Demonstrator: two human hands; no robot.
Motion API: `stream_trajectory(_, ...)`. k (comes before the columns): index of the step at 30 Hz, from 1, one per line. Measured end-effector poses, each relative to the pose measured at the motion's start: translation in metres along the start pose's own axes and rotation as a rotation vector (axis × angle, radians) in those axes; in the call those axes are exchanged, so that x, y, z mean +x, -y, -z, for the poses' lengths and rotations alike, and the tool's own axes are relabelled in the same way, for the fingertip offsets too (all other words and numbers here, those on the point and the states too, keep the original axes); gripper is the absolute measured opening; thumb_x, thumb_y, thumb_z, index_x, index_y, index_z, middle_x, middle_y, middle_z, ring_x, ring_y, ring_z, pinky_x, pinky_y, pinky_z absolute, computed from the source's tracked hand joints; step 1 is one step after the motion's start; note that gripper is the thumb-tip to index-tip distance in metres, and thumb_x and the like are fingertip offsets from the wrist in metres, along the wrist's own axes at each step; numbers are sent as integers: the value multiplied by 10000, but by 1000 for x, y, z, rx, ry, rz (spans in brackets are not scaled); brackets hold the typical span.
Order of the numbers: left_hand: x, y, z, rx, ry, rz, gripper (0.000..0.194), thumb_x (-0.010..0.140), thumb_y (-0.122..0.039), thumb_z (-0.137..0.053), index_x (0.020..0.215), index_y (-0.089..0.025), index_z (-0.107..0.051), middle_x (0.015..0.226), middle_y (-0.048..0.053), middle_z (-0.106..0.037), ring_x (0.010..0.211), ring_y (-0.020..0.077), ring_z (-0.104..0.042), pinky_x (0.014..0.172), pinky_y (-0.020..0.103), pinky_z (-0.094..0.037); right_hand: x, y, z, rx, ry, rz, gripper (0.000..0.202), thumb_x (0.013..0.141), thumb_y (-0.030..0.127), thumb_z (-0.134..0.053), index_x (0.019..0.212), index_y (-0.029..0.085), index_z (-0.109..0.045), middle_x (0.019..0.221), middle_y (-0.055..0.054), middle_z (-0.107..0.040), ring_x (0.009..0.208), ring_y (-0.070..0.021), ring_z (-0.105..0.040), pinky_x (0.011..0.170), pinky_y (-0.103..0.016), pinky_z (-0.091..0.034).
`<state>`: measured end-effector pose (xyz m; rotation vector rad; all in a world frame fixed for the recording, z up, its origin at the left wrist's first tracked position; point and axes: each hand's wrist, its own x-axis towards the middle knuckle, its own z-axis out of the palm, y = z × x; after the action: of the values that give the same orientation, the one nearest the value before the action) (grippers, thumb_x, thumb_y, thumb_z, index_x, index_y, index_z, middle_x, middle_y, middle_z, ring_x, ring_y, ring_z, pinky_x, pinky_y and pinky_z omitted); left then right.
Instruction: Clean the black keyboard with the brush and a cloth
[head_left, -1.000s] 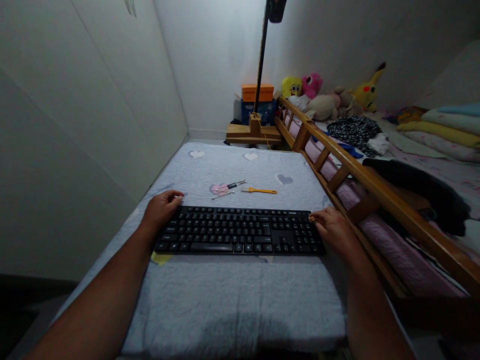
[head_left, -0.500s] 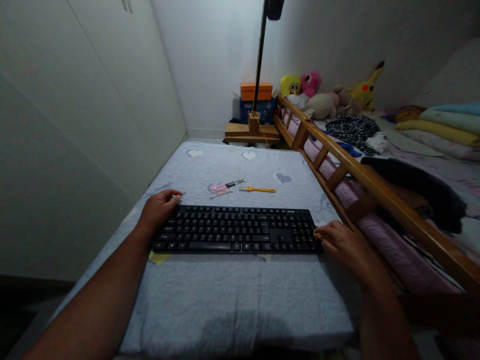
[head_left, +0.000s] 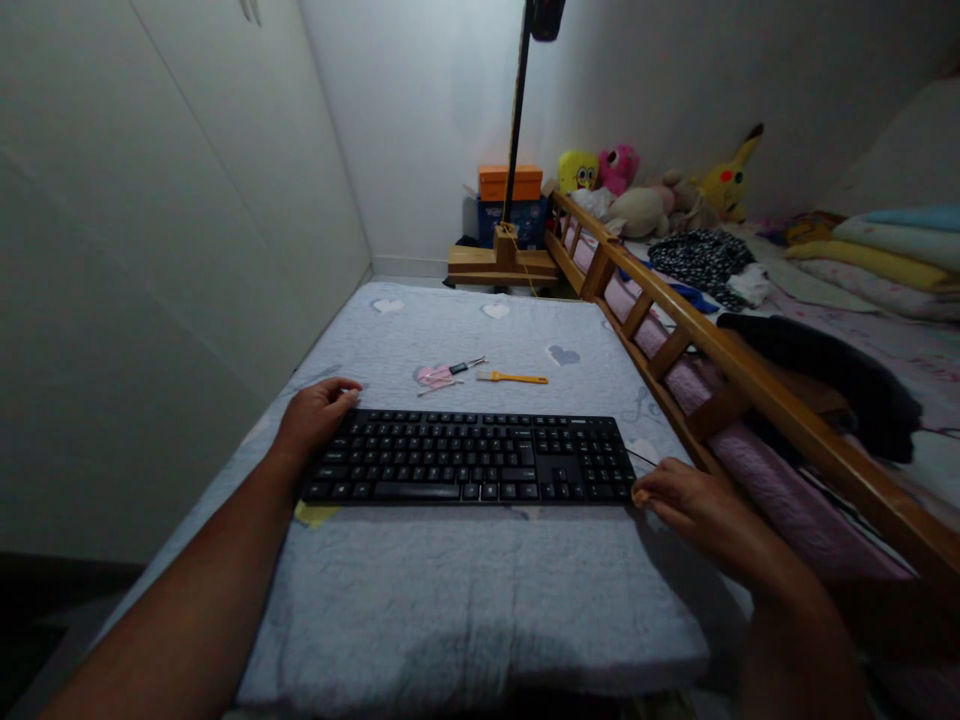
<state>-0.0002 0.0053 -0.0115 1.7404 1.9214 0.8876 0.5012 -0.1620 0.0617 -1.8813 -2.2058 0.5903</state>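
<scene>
A black keyboard (head_left: 480,460) lies flat across the cloth-covered surface, its keys facing up. My left hand (head_left: 315,415) is at its far left corner, fingers curled and closed against the edge, steadying it. At the near right corner, the fingertips of my right hand (head_left: 667,495) are pinched together against the keyboard's edge. A small tan bit shows at those fingertips, too small to name. Beyond the keyboard lie an orange-handled brush (head_left: 514,378) and several cotton swabs (head_left: 442,386), one group bound with a dark band (head_left: 458,369).
A pale patterned cloth (head_left: 465,590) covers the surface. Along the right runs a wooden bed rail (head_left: 720,350), with plush toys and bedding behind it. A lamp stand on a wooden base (head_left: 502,262) and an orange box (head_left: 510,183) are at the back. White cabinet doors (head_left: 187,250) flank the left.
My right hand has slid toward me along the keyboard's right edge to its near corner, uncovering a thin dark cable. My left hand stays at the far left corner.
</scene>
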Motion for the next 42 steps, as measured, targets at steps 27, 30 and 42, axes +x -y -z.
stream_trajectory(27, 0, -3, -1, 27, -10, 5, 438, 715, -509, -537, 932, -186, -738, 768, 40, -699, 699, 230, -615, 652, 319, -444, 57, -11, -17, -46, -226, 13, 214, 859, 181, -533, 864, 201, -746, 884, -71, -656, 863, -212, -632, 789, -306, -482)
stream_trajectory(30, 1, -3, -2, 18, -4, 7, 448, 707, -510, -542, 942, -181, -736, 745, 37, -690, 691, 228, -613, 651, 316, -448, 60, -11, -17, -37, -274, 10, 213, 863, 192, -533, 909, 189, -742, 906, -79, -656, 884, -221, -633, 821, -322, -487)
stream_trajectory(42, 1, 1, -3, 4, 7, 8, 460, 727, -509, -540, 975, -173, -731, 845, 48, -734, 768, 232, -654, 686, 305, -465, 58, -17, -24, -44, -278, 17, 211, 885, 198, -551, 912, 208, -760, 906, -81, -650, 898, -232, -637, 832, -336, -505)
